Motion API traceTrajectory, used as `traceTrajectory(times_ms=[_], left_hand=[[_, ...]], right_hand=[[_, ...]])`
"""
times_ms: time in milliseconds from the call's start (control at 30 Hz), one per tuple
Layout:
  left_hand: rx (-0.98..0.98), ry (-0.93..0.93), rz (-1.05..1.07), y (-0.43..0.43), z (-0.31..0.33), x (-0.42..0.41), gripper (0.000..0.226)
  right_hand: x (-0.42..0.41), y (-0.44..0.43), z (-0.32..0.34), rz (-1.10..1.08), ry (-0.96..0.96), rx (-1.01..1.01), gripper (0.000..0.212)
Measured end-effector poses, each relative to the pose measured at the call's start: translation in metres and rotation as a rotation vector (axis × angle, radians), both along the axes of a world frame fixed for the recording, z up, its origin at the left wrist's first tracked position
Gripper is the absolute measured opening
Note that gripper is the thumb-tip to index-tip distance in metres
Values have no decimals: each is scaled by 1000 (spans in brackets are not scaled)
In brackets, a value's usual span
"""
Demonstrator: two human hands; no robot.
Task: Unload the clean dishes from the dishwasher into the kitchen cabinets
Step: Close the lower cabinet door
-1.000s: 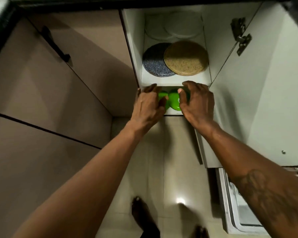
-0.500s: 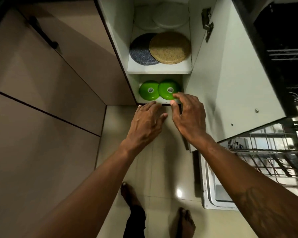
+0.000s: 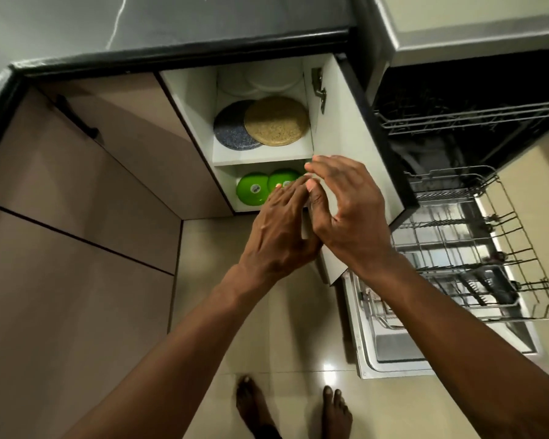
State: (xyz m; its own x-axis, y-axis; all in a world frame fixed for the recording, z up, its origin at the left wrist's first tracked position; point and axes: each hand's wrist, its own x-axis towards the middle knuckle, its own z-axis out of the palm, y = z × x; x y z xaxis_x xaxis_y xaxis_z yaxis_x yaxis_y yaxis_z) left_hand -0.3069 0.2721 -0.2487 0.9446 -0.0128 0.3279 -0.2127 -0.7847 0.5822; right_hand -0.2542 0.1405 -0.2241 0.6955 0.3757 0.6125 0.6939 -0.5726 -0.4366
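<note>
Two green bowls (image 3: 252, 188) lie upside down side by side on the bottom shelf of the open cabinet (image 3: 191, 122). On the shelf above lie a dark speckled plate (image 3: 230, 131) and a tan plate (image 3: 276, 120). My left hand (image 3: 279, 229) and my right hand (image 3: 346, 204) hover together in front of the cabinet, below the shelf edge, both with relaxed fingers and holding nothing. My right hand is in front of the white cabinet door (image 3: 346, 137). The dishwasher's lower rack (image 3: 476, 248) is pulled out at the right.
The open dishwasher door (image 3: 390, 350) lies low at the right, close to the cabinet door. The upper rack (image 3: 469, 117) sticks out above. Closed brown cabinet fronts (image 3: 76, 201) fill the left. My bare feet (image 3: 292, 410) stand on the tiled floor.
Both hands have let go of the green bowls and drawn back out of the cabinet. The view has pulled back and up, showing more of the dishwasher and the counter.
</note>
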Motion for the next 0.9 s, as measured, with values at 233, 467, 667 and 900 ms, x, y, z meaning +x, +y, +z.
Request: traceTrajectory(times_ms=[233,467,667,900], left_hand=[[-15,-146,-142,-47,36,29,80],[140,-103,-200,-71,37,45,80],[198,-105,-231,-65,29,43,73],[249,-117,-249,-48,30,36,71]], right_hand=[[9,-41,35,-127,-116,141,21],[13,-69,17,-261,129,232,30],[2,-67,8,-189,193,300,32],[-5,-54,7,-216,192,319,31]])
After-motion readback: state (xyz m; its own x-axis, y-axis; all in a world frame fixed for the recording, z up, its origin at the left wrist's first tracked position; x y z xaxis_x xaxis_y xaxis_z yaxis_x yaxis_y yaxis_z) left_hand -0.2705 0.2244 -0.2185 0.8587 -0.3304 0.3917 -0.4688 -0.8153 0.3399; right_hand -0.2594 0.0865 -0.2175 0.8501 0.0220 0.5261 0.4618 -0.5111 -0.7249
